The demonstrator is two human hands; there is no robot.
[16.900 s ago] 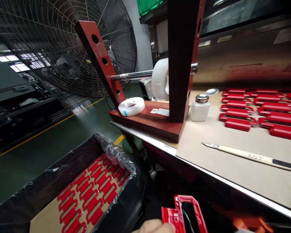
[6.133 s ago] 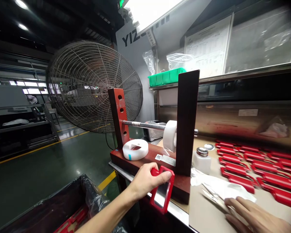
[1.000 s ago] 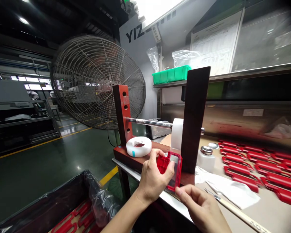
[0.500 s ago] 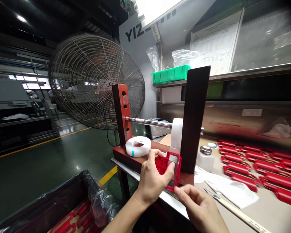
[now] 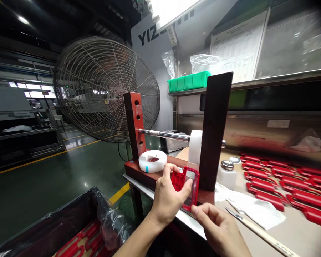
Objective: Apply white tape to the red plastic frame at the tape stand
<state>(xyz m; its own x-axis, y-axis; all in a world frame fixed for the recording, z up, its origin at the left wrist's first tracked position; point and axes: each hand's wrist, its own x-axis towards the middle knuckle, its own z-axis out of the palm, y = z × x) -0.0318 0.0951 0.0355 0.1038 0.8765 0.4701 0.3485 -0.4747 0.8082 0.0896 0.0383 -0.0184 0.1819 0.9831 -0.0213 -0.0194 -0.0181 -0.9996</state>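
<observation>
My left hand (image 5: 167, 196) is closed around a red plastic part (image 5: 196, 187) with a ribbed block on one side and an open rectangular frame on the other. Its thumb presses on a greyish surface within the frame. At the frame's lower corner, my right hand (image 5: 216, 223) pinches with thumb and forefinger; whether a thin film lies between them is hidden. Just above the part, a roll of white tape or film (image 5: 195, 146) hangs on a metal rod (image 5: 171, 135). A second white roll (image 5: 153, 161) with a blue tab lies flat on the stand's base, left of my left hand.
The stand's dark upright (image 5: 216, 132) rises close behind my right hand. On the bench are a white pump bottle (image 5: 227, 175), a white cloth (image 5: 264, 210), tweezers (image 5: 259, 230) and rows of red parts (image 5: 305, 196). A lined bin (image 5: 107, 214) holds more; a large fan (image 5: 107, 89) stands behind.
The red plastic part and my right hand have shifted very slightly to the left. Both hands keep the same grip, and everything around them stays in place.
</observation>
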